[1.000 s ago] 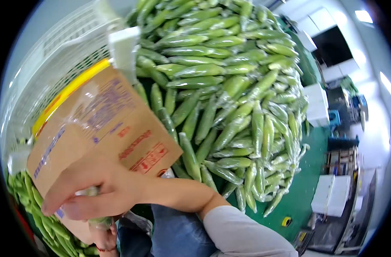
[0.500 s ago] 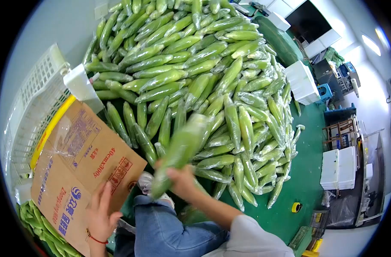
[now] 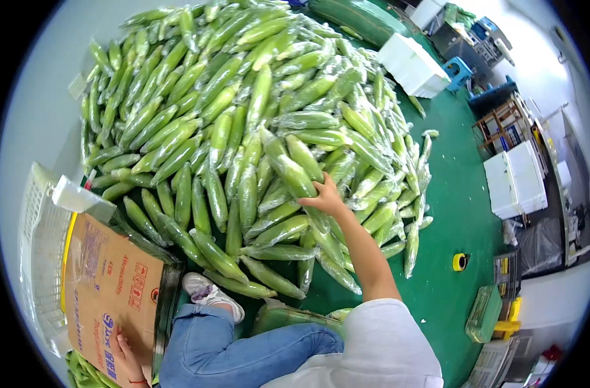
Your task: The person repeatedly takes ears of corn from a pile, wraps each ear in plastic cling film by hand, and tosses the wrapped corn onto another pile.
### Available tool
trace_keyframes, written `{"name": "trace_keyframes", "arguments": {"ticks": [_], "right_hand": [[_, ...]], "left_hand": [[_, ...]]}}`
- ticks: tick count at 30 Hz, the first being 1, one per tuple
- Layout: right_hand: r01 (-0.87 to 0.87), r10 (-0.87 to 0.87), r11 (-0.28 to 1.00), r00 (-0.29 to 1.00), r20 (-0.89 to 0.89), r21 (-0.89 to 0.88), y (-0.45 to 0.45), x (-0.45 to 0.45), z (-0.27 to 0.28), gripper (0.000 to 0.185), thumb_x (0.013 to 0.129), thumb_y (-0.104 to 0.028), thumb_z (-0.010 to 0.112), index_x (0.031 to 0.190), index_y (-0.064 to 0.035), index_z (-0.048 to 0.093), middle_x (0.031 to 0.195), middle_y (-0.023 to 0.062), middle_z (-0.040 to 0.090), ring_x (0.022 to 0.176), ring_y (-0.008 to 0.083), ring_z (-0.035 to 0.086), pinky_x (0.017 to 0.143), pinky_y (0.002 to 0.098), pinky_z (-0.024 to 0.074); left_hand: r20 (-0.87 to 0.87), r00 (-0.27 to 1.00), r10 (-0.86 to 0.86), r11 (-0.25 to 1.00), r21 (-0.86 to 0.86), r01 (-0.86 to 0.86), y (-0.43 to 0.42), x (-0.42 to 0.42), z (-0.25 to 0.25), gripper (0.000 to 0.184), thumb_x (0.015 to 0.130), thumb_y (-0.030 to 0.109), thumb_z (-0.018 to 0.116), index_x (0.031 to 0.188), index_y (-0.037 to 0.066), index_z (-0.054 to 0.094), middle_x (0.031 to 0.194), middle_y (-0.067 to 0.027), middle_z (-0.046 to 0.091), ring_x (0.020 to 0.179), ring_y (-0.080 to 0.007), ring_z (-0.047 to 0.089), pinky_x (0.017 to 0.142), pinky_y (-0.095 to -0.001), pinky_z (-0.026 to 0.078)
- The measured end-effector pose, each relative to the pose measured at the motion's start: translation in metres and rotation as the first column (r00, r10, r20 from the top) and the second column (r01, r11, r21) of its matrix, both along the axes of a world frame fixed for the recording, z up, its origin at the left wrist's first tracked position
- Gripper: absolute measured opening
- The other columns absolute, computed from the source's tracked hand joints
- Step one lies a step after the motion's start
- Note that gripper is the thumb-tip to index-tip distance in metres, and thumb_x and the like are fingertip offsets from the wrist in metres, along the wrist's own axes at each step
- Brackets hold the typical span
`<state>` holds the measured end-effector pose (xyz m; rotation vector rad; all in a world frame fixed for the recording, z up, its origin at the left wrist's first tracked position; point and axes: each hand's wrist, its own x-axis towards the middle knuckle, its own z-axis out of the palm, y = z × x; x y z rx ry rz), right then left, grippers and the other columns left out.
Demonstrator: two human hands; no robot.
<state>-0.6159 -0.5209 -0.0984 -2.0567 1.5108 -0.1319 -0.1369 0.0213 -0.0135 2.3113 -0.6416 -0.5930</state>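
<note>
My right hand (image 3: 325, 196) reaches into a large heap of green ears of corn in clear wrap. Its fingers close round the near end of an ear of corn (image 3: 296, 176) lying on top of the heap. At lower left my left hand (image 3: 128, 359) rests against the printed face of a cardboard box (image 3: 117, 271), its visible fingers stretched out. The edge of the view cuts off part of that hand.
A white plastic crate (image 3: 33, 258) stands behind the cardboard at left. Unwrapped green ears (image 3: 87, 372) lie below it. A white foam box (image 3: 414, 64) sits behind the heap. A yellow tape roll (image 3: 460, 262) lies on the green floor (image 3: 447, 213).
My right hand has moved from above my legs, where it held an ear of corn, out to the heap. My left hand has lowered onto the cardboard. The view has shifted.
</note>
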Motion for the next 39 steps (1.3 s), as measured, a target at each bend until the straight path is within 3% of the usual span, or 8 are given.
{"name": "trace_keyframes", "arguments": {"ticks": [6, 11, 17, 26, 28, 31, 36, 39], "right_hand": [[0.144, -0.144, 0.902, 0.989, 0.029, -0.407, 0.066, 0.005, 0.019, 0.07, 0.058, -0.052, 0.083, 0.113, -0.011, 0.07, 0.142, 0.0362, 0.032, 0.13, 0.0498, 0.034, 0.107, 0.0539, 0.0324], [0.314, -0.393, 0.737, 0.92, -0.001, -0.598, 0.094, -0.07, 0.018, 0.06, 0.058, -0.044, 0.083, 0.108, -0.0114, 0.071, 0.143, 0.0342, 0.03, 0.125, 0.0502, 0.037, 0.102, 0.054, 0.0361], [0.303, -0.383, 0.922, 0.802, -0.457, -0.241, 0.07, -0.172, -0.033, 0.071, 0.059, -0.04, 0.086, 0.12, -0.0126, 0.063, 0.153, 0.0325, 0.01, 0.132, 0.0503, 0.03, 0.096, 0.0588, 0.0411], [0.505, -0.503, 0.856, 0.773, -0.386, -0.105, 0.053, -0.143, -0.008, 0.068, 0.069, -0.039, 0.082, 0.126, -0.0102, 0.059, 0.153, 0.0354, 0.01, 0.137, 0.0545, 0.022, 0.109, 0.0536, 0.0309], [0.232, -0.338, 0.757, 0.939, -0.062, -0.611, 0.052, -0.105, -0.025, 0.051, 0.079, -0.028, 0.076, 0.124, -0.0086, 0.061, 0.153, 0.0292, 0.021, 0.137, 0.0467, 0.028, 0.108, 0.0513, 0.0345], [0.079, 0.099, 0.858, 0.944, 0.314, -0.507, 0.106, 0.068, 0.02, 0.026, 0.086, -0.012, 0.067, 0.112, -0.0074, 0.067, 0.133, 0.0191, 0.053, 0.121, 0.0386, 0.048, 0.103, 0.0475, 0.0372], [-0.677, 0.903, 0.42, 0.246, 0.353, -0.604, 0.242, 0.313, 0.065, 0.021, 0.083, -0.009, 0.068, 0.104, -0.0075, 0.069, 0.11, 0.0142, 0.063, 0.105, 0.0363, 0.057, 0.091, 0.0426, 0.0469], [-0.668, 0.888, 0.46, 0.331, 0.32, -0.584, 0.277, 0.421, 0.08, 0.026, 0.083, -0.01, 0.069, 0.109, -0.0078, 0.067, 0.113, 0.0119, 0.061, 0.104, 0.0363, 0.057, 0.088, 0.0422, 0.0481]], "left_hand": [[0.323, 0.938, -0.124, 0.992, 0.037, 0.118, 0.018, -0.002, 0.011, 0.036, 0.104, 0.019, 0.043, 0.132, 0.0, 0.053, 0.123, -0.0157, 0.06, 0.112, -0.0244, 0.058, 0.095, -0.0332, 0.046], [0.328, 0.936, 0.125, 0.967, 0.17, -0.188, 0.046, -0.045, 0.05, 0.036, 0.1, 0.02, 0.052, 0.132, 0.004, 0.056, 0.126, -0.0184, 0.061, 0.11, -0.0327, 0.059, 0.091, -0.041, 0.049], [0.325, 0.943, -0.073, 0.989, 0.145, 0.027, 0.122, 0.017, -0.042, 0.033, 0.101, 0.017, 0.049, 0.126, -0.002, 0.055, 0.121, -0.016, 0.061, 0.109, -0.0262, 0.059, 0.093, -0.0344, 0.047], [0.43, 0.902, -0.036, 0.997, 0.083, 0.0, 0.104, -0.034, -0.023, 0.035, 0.095, 0.01, 0.052, 0.129, 0.002, 0.054, 0.138, -0.0194, 0.049, 0.122, -0.0337, 0.053, 0.1, -0.0371, 0.044], [0.319, 0.937, 0.141, 0.988, 0.011, -0.153, 0.117, -0.04, -0.032, 0.036, 0.094, 0.007, 0.052, 0.129, 0.001, 0.056, 0.141, -0.0215, 0.046, 0.128, -0.0362, 0.048, 0.105, -0.0385, 0.04], [0.459, 0.883, 0.101, 0.977, 0.124, -0.176, 0.094, -0.049, -0.006, 0.034, 0.085, 0.004, 0.061, 0.119, 0.003, 0.063, 0.134, -0.022, 0.051, 0.124, -0.0377, 0.049, 0.106, -0.0393, 0.04], [0.494, 0.824, 0.277, 0.956, -0.053, -0.289, 0.076, -0.016, -0.006, 0.058, 0.083, 0.02, 0.07, 0.137, 0.012, 0.051, 0.142, -0.0207, 0.045, 0.129, -0.0373, 0.045, 0.107, -0.0422, 0.039], [0.467, 0.812, 0.351, 0.93, -0.07, -0.362, 0.073, 0.023, -0.008, 0.063, 0.083, 0.025, 0.071, 0.14, 0.014, 0.047, 0.143, -0.018, 0.044, 0.13, -0.0367, 0.044, 0.108, -0.0428, 0.037]]}}
